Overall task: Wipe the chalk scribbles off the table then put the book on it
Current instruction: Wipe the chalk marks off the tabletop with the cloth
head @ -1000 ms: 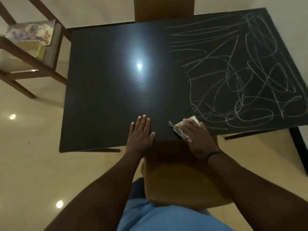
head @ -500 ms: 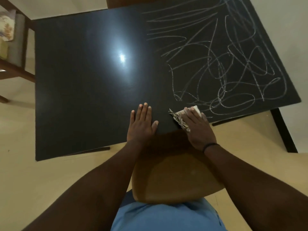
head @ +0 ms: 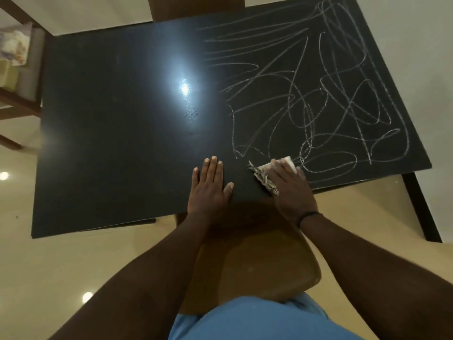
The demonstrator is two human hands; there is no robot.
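head view: right hand [head: 290, 190] presses a cloth [head: 263, 174] flat, fingers straight, at the near edge of the chalk scribbles [head: 318, 99] to start wiping. left hand [head: 209, 186] flat, released, bracing on surface [head: 110, 131]. book [head: 13, 46] prob. on chair at left, off surface.

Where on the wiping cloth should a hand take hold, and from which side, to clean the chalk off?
From above: the cloth lies flat on the table, so the right hand presses its middle with flat fingers, frayed edge left free, nearest the chalk scribbles.
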